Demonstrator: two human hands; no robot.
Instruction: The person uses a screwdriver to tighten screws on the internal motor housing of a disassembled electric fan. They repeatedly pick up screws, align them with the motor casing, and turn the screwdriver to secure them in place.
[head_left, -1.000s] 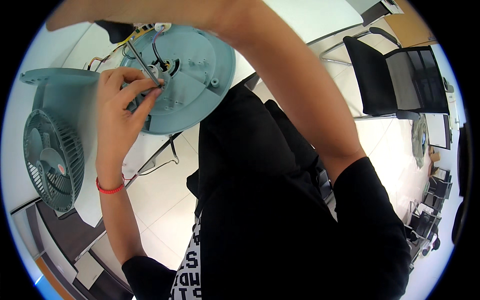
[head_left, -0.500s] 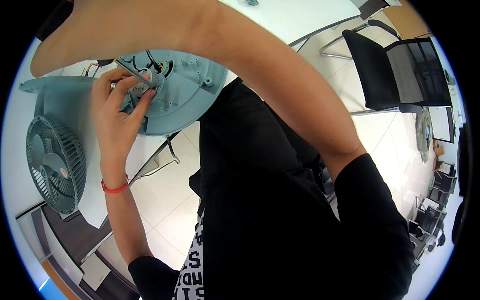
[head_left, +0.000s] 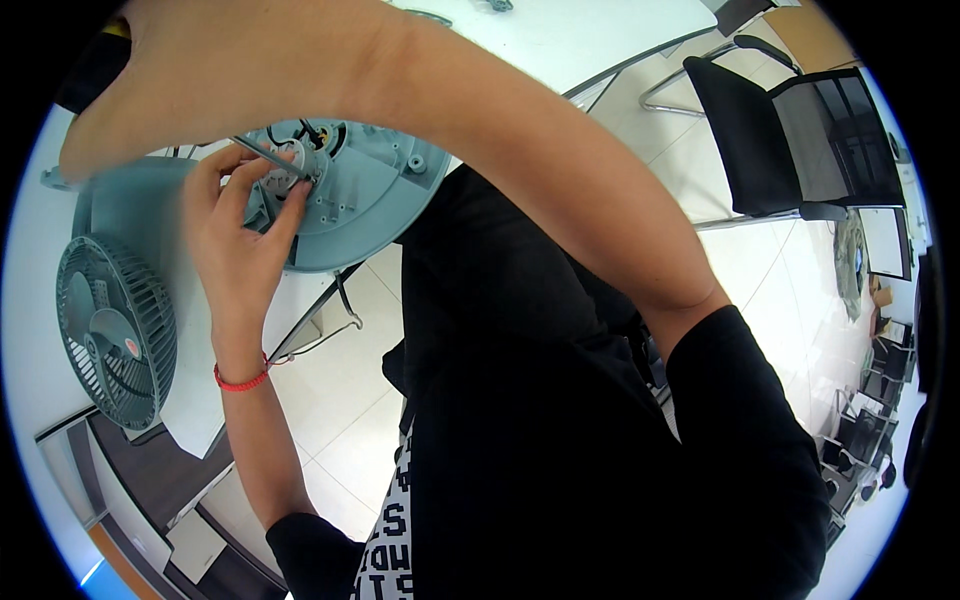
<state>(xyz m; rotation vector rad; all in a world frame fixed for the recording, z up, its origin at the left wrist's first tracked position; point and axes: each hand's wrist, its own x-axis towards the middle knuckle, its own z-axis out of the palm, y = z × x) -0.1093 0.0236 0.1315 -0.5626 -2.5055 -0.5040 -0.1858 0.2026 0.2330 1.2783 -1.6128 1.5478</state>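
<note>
A teal table fan lies on a white table. Its round base is tipped up with the underside facing me, and its grille head is at the left. My left hand, with a red band at the wrist, pinches a small pale part at the middle of the base, by black wires. My right arm crosses the top of the view. My right hand is closed around a screwdriver, and its metal shaft slants down to that same part. The handle is mostly hidden.
The white table runs along the top, with its metal leg frame under the near edge. A black mesh office chair stands at the right on the pale tiled floor. More chairs stand at the far right, and a dark cabinet is at the lower left.
My right arm has dropped lower across the view and covers more of the table. The fan base sits lower in the picture. My left hand's fingers have stayed at the base's centre.
</note>
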